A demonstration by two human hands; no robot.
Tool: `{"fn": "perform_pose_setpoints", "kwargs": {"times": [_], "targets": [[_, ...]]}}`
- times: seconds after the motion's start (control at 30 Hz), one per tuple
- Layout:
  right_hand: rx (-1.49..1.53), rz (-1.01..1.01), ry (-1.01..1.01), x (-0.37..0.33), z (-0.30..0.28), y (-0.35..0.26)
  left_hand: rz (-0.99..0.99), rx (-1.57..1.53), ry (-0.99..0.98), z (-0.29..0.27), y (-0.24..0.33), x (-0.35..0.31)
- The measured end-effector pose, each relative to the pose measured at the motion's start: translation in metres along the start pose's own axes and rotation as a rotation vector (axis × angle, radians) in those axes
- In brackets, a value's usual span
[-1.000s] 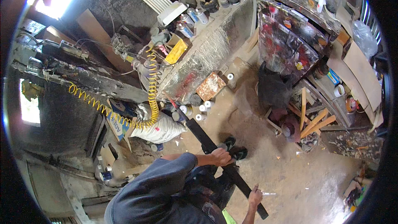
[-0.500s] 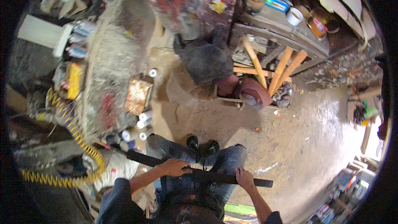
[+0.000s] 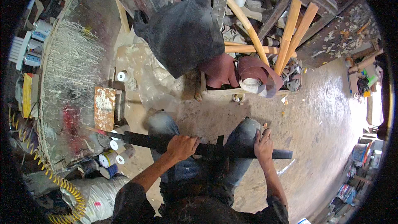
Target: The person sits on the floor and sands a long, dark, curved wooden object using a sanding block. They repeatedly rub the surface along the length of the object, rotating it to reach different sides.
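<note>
Left hand (image 3: 182, 147): bare, back uppermost, fingers wrapped about a long black bar (image 3: 240, 152), left of its middle. Right hand (image 3: 263, 144): bare, fingers curled over the same bar near its right end; I cannot make out all the fingertips from my station.

Long black bar, one: lying crosswise before the person's body, over the knees of the faded jeans (image 3: 163, 125), tilted slightly down to the right. Its right end projects past the right hand; a short black piece rises near mid-length. Thin reddish piece (image 3: 98, 130) just beyond the left end; whether it is attached, I cannot tell.

At left, as I view it: rust-and-white block (image 3: 104, 108), upright beside the paint-streaked ledge (image 3: 70, 66); white-ended spools (image 3: 125, 156) near the bar's left end; coiled yellow hose (image 3: 74, 195), lower left, over a white sack (image 3: 99, 199).

Ahead: black plastic bag (image 3: 178, 37), hanging; brown-red abrasive strip (image 3: 259, 72), loosely rolled; pale wooden sticks (image 3: 289, 29), several, leaning behind it.

At right: worn floor (image 3: 319, 112), glossy with light; assorted containers (image 3: 360, 155) along the far edge, partly blurred to me.
</note>
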State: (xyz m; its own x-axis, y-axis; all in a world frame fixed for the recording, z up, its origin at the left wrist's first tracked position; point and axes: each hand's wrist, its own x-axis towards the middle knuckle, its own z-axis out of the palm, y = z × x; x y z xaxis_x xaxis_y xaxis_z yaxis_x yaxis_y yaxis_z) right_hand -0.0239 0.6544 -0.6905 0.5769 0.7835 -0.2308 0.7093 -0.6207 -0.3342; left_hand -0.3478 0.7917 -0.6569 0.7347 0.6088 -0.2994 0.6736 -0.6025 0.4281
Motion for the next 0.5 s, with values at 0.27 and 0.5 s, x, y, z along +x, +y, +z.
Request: {"fn": "perform_pose_setpoints", "kwargs": {"times": [0.27, 0.5], "targets": [[-0.074, -0.229, -0.15, 0.041, -0.028, -0.065, -0.051, 0.005, 0.048, -0.001, 0.006, -0.008], [0.03, -0.535, -0.438, 0.099, 0.119, -0.062, -0.12, -0.142, 0.084, 0.026, -0.011, -0.025]]}}
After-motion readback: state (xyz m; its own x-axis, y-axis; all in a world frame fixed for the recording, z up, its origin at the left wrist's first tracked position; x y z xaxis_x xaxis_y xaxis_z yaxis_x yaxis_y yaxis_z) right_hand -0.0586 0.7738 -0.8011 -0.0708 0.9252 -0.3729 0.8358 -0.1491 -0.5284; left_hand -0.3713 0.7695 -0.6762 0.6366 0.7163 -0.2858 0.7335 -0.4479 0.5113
